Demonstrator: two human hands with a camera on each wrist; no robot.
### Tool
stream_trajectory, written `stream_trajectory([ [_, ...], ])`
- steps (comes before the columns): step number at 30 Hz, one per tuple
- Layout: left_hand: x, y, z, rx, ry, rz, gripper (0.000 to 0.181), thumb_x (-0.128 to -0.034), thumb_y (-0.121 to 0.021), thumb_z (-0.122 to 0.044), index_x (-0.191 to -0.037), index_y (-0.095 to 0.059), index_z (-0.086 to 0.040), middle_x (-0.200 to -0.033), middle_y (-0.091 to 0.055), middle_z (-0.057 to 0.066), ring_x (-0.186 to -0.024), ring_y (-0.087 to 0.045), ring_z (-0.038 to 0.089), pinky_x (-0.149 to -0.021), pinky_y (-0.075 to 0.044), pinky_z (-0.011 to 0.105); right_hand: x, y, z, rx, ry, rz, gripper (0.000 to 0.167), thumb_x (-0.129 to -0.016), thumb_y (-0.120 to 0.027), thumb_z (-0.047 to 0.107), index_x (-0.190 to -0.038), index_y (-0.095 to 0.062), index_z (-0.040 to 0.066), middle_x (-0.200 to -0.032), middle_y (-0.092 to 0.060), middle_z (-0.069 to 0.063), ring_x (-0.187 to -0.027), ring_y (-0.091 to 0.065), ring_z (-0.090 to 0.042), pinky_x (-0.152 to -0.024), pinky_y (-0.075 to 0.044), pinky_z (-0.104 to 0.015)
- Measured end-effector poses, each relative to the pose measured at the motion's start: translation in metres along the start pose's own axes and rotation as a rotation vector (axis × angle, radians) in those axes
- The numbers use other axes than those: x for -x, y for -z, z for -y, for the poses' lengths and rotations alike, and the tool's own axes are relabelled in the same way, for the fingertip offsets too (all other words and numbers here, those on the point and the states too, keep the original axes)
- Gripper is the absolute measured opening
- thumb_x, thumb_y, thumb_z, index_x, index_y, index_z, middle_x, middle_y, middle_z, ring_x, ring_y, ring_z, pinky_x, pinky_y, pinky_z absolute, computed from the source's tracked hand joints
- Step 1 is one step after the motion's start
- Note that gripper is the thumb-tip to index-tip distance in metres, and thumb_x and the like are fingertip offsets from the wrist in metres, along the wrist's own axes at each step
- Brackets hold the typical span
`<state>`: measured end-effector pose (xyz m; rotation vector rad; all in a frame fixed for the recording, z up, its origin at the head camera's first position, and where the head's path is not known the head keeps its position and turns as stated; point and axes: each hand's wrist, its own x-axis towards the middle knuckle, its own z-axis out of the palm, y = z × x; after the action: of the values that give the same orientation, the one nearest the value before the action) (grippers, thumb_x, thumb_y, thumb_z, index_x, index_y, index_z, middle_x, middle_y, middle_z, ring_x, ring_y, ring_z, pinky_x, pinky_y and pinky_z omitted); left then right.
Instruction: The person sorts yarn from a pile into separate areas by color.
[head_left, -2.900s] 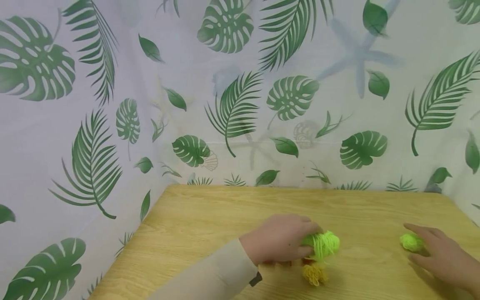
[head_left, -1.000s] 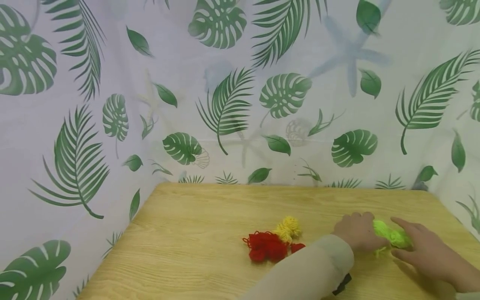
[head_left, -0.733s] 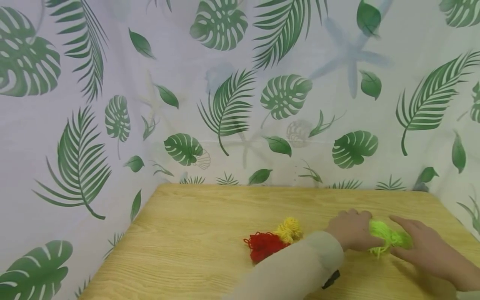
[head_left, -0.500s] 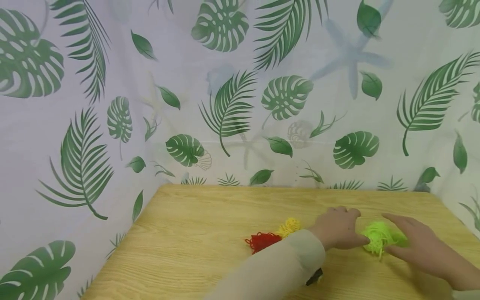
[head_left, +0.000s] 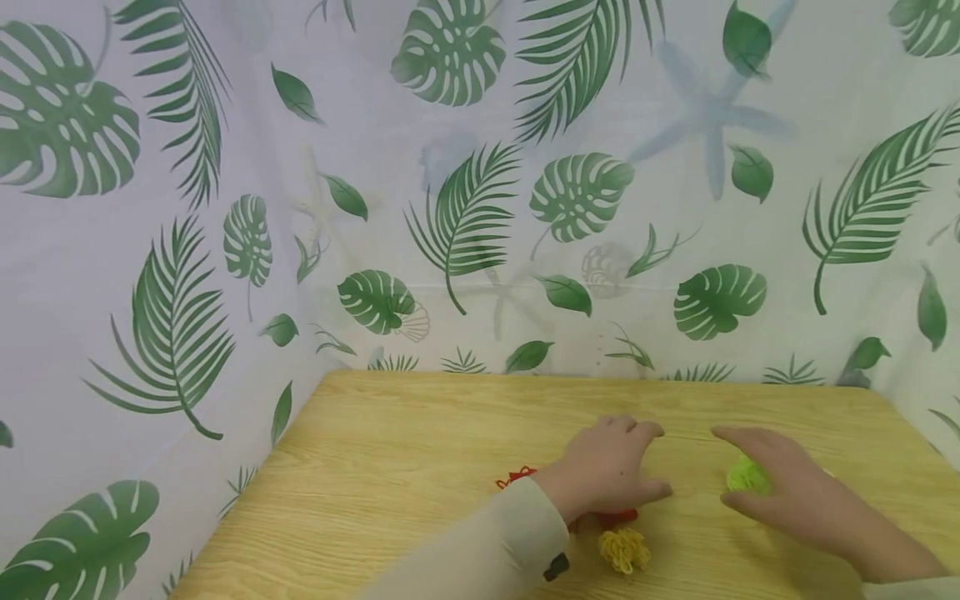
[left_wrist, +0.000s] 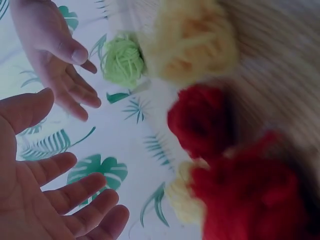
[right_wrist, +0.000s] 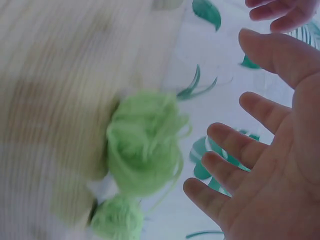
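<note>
In the head view my left hand (head_left: 607, 471) hovers above red yarn (head_left: 517, 477) and a yellow yarn bundle (head_left: 624, 550), its fingers spread and nothing in them. It hides much of the red yarn. Farther right, my right hand (head_left: 798, 496) is loosely extended beside bright green yarn (head_left: 746, 477), partly covering it. The right wrist view shows a larger green yarn bundle (right_wrist: 145, 142) and a smaller green ball (right_wrist: 117, 217), both apart from the fingers. In the left wrist view two red yarn balls (left_wrist: 200, 120) lie between two yellow bundles (left_wrist: 192, 40).
All the yarn lies on a wood-grain table (head_left: 420, 467). A white curtain (head_left: 480, 333) printed with green leaves stands behind the table's far edge and along its left side.
My left hand carried green yarn from the red and yellow pile to the right, let it go beside my right hand, and came back left over the pile. My right hand shifted slightly left.
</note>
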<state>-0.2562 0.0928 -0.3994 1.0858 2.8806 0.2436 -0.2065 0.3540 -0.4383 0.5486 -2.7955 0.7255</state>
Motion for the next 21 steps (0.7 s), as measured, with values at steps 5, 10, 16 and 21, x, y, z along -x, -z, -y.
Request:
stream_trajectory([
  [5,0.021,-0.001,0.024,-0.012,-0.031,-0.025,0.068,-0.0933,-0.06,-0.062,-0.152,-0.043,-0.033,-0.149,-0.046,-0.011,-0.137,-0.043,0.013,-0.106,-0.042,0.032,-0.005,-0.014,0.02,-0.006,0.035,0.006,0.067,-0.083,-0.084,0.027,-0.141,-0.055,0.008,-0.135,-0.056,-0.019,-0.124,-0.049,-0.046,-0.093,-0.042,-0.066],
  [10,0.044,-0.008,0.052,-0.01,-0.07,-0.058,0.068,-0.0931,-0.065,-0.057,-0.151,-0.045,-0.027,-0.146,-0.049,-0.007,-0.135,-0.044,0.016,-0.108,-0.04,0.033,-0.012,-0.027,0.038,-0.041,0.012,0.087,0.057,-0.088,-0.079,0.034,-0.138,-0.059,0.015,-0.136,-0.057,-0.014,-0.124,-0.051,-0.043,-0.094,-0.044,-0.065],
  [16,0.071,-0.018,0.08,0.0,-0.087,-0.036,0.069,-0.0895,-0.074,-0.051,-0.149,-0.049,-0.026,-0.15,-0.046,-0.005,-0.137,-0.041,0.017,-0.112,-0.037,0.035,-0.02,-0.039,0.057,-0.089,0.012,0.164,0.051,-0.091,-0.075,0.037,-0.137,-0.061,0.019,-0.137,-0.058,-0.008,-0.125,-0.053,-0.039,-0.096,-0.046,-0.062],
  [21,0.086,-0.026,0.093,0.034,-0.084,-0.048,0.069,-0.0872,-0.079,-0.046,-0.148,-0.05,-0.028,-0.152,-0.045,-0.003,-0.138,-0.04,0.017,-0.111,-0.039,0.039,-0.029,-0.049,0.065,-0.081,0.062,0.221,0.043,-0.092,-0.074,0.038,-0.131,-0.065,0.022,-0.13,-0.061,0.001,-0.118,-0.059,-0.03,-0.093,-0.05,-0.056],
])
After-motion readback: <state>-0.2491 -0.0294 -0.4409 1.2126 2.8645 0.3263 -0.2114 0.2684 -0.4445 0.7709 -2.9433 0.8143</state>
